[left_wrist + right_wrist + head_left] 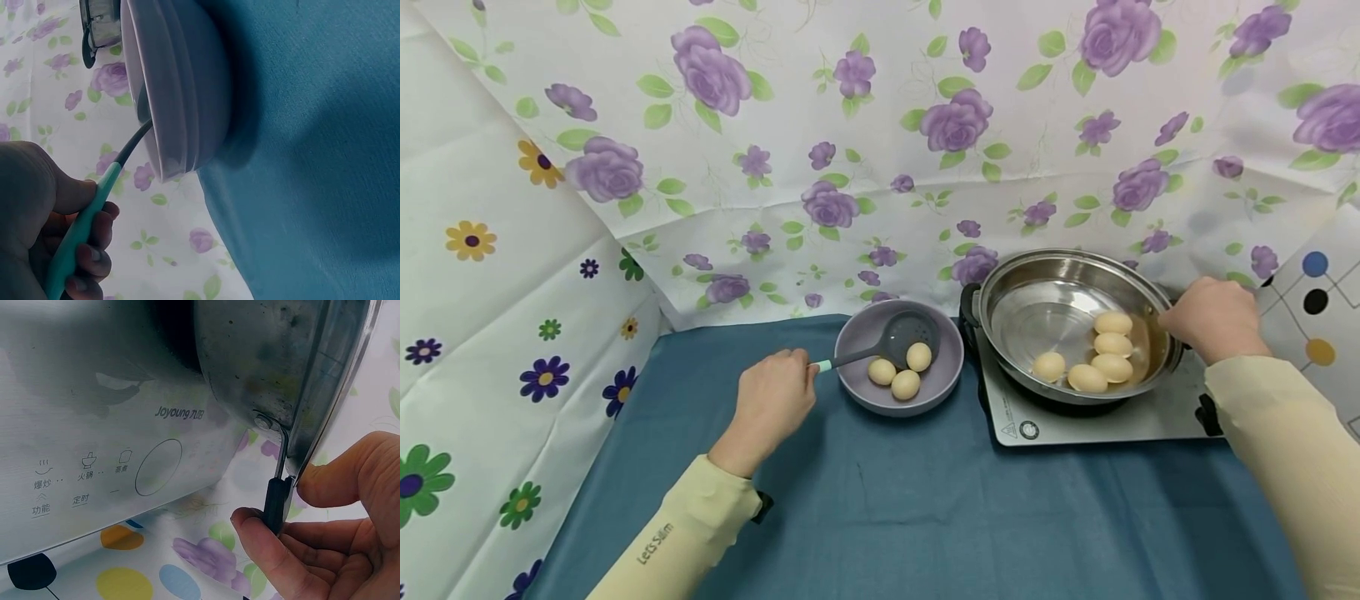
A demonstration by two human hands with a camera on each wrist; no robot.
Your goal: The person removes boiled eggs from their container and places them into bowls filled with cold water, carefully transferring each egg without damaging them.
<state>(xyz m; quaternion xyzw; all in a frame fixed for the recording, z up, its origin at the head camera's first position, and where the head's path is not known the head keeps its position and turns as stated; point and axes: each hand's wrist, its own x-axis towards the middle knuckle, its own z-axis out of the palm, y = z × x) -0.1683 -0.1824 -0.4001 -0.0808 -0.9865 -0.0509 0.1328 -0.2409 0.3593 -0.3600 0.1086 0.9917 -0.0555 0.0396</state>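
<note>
My left hand (pixel 777 390) grips the mint-green handle (pixel 81 234) of a grey slotted spoon (pixel 910 333). The spoon's perforated head lies inside a pale purple bowl (pixel 951 379). Three eggs are in this bowl; one egg (pixel 918 357) overlaps the spoon's head, and the other two sit close by. On the right, my right hand (pixel 1216 321) pinches the black side handle (pixel 275 503) of a steel pot (pixel 1026 312), thumb near the rim and fingers beneath. Several eggs (pixel 1112 367) gather along the pot's front and right side, beside some liquid.
Under the pot is a silver induction cooker (pixel 1037 429) with printed controls. The pot's other black handle (pixel 970 305) points toward the bowl. Blue cloth (pixel 880 517) covers the table, and flowered sheets (pixel 820 167) hang behind and at the left.
</note>
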